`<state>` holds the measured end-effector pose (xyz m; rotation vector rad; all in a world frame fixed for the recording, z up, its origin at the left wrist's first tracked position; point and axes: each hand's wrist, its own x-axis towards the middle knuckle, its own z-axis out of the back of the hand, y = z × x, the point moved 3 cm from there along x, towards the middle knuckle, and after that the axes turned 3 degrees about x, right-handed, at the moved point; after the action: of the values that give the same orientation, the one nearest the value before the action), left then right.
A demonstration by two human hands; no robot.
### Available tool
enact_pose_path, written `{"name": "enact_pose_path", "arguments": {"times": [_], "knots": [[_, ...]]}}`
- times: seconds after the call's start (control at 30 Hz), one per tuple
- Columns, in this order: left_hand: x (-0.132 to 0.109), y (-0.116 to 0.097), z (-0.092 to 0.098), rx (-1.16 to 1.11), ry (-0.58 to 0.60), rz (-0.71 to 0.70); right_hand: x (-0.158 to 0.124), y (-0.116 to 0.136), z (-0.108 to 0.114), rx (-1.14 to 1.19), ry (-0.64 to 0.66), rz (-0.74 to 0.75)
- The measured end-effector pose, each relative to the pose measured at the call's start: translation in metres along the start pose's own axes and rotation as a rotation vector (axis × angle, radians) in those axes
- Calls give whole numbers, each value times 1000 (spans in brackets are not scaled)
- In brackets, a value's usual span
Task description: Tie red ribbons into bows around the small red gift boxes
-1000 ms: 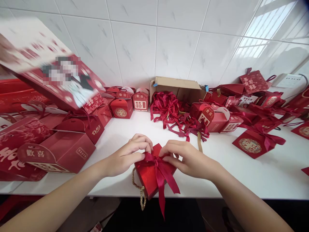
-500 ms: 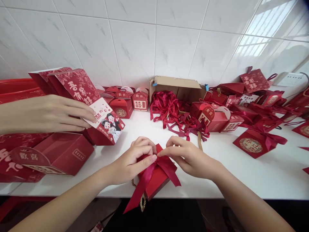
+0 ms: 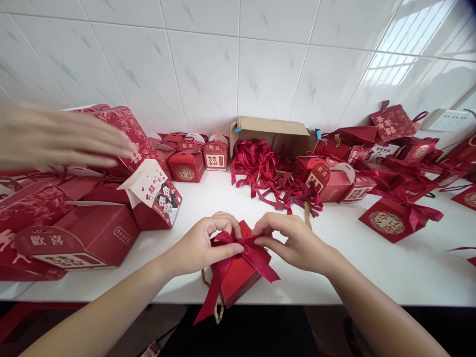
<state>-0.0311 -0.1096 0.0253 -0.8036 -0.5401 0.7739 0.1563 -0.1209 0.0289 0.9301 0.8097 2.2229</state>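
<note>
A small red gift box [image 3: 238, 277] with a rope handle sits at the front edge of the white table [image 3: 390, 267]. A dark red ribbon [image 3: 256, 255] is tied across its top, one tail hanging over the table edge. My left hand [image 3: 203, 245] pinches the ribbon's left loop with thumb and forefinger. My right hand [image 3: 293, 240] pinches the ribbon at the knot, just right of the left hand. Both hands rest on the box top.
Another person's blurred hand [image 3: 63, 136] hovers at the left over stacked red boxes [image 3: 85, 233] and a cartoon-printed box [image 3: 163, 198]. An open cardboard box [image 3: 275, 131] spills red ribbons [image 3: 267, 173]. More red gift boxes [image 3: 394, 218] line the tiled wall.
My fingers have shifted on the ribbon, with the loops now pulled apart over the box. The other person's hand has let go of the cartoon-printed box and drawn back to the left.
</note>
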Motion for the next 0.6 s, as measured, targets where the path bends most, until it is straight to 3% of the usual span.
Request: {"name": "enact_pose_path", "arguments": {"times": [0.6], "knots": [[1,4,-2,-76,-104,75,-2,-3,1,-5,-39,-24]]}}
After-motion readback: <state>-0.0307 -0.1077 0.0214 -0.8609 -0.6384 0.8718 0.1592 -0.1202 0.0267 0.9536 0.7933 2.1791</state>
